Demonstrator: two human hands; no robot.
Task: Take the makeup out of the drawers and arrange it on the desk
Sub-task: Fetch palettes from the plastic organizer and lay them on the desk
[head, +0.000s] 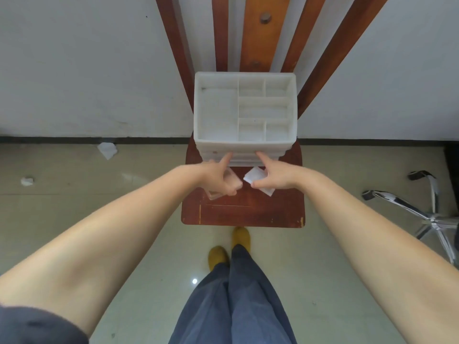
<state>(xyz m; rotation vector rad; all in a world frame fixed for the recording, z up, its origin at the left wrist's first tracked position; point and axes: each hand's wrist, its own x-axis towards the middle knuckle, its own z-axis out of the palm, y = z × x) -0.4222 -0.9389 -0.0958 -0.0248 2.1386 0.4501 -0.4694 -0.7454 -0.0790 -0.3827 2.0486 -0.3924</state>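
A white plastic organiser [245, 75] with empty top compartments and drawers at its front stands on a reddish wooden seat [243, 212]. My left hand [218, 178] grips a clear pinkish compact case [232, 180], and its index finger reaches to the drawer front [244, 158]. My right hand [275, 176] holds a white square case [253, 175], its index finger also touching the drawer front. The drawers look pushed in, and their contents are hidden.
The seat belongs to a wooden chair with slats [263, 33] against a white wall. Crumpled paper [107, 150] lies on the tiled floor at the left. A chrome swivel-chair base [427, 214] stands at the right. My feet in yellow shoes [228, 247] are just before the seat.
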